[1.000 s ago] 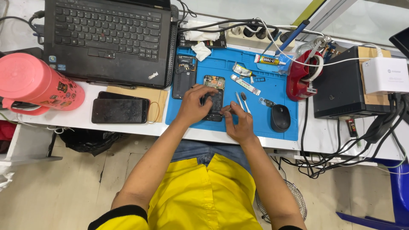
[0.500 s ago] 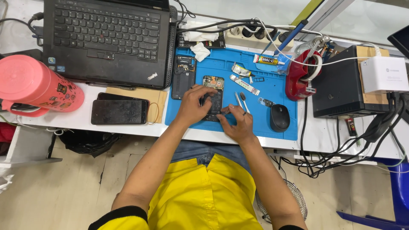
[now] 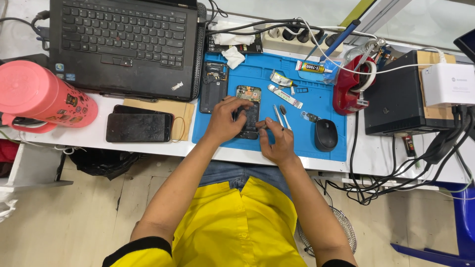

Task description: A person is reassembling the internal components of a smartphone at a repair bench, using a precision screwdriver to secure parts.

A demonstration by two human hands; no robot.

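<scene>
Mat edge: the blue rubbery work mat (image 3: 316,106) ends just short of the white table's (image 3: 386,158) near edge; both wrists cross that edge.
Open room: bare mat lies between the right hand and the black oval mouse (image 3: 326,135); elsewhere tools crowd in.
Left hand (image 3: 226,121): fingers curl over the opened dark phone with its exposed circuit board (image 3: 248,101), pressing it flat at mat centre.
Right hand (image 3: 278,141): fingertips pinched at the phone's lower right corner; whether it holds a tool cannot be told.
Materials: thin metal tweezers (image 3: 278,114) just beside the right hand; a glossy black phone (image 3: 138,127) on a brown card left of the mat.
Hidden: the phone's lower half under both hands.
</scene>
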